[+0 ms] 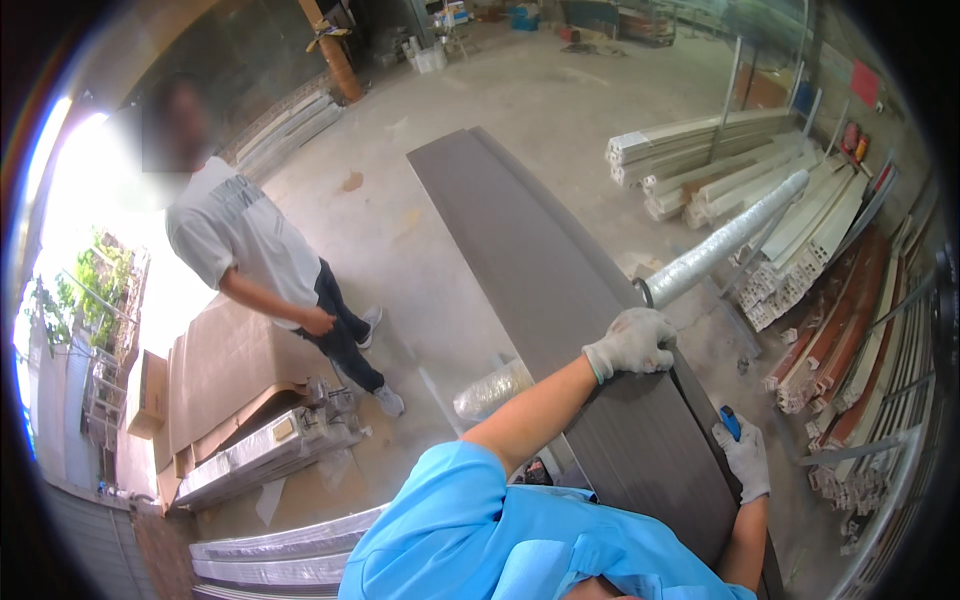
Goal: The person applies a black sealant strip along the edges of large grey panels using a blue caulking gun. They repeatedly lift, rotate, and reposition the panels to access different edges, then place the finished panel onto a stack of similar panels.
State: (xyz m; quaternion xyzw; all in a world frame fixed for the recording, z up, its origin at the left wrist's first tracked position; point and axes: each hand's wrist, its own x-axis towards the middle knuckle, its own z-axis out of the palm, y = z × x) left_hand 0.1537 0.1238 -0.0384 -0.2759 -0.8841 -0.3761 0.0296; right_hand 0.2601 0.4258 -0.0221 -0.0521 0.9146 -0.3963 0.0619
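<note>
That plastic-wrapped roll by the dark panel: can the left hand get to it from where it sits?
Probably yes. The left hand rests on the dark panel right beside the end of the wrapped roll, with nothing between them.

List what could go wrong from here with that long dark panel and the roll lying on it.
1. The wrapped roll lies loose across the dark panel; if the panel tilts, it may roll off.
2. The left hand and right hand both grip near one end, so the long far end could sag or swing.
3. The right hand also holds a small blue object, which may weaken its grip.
</note>
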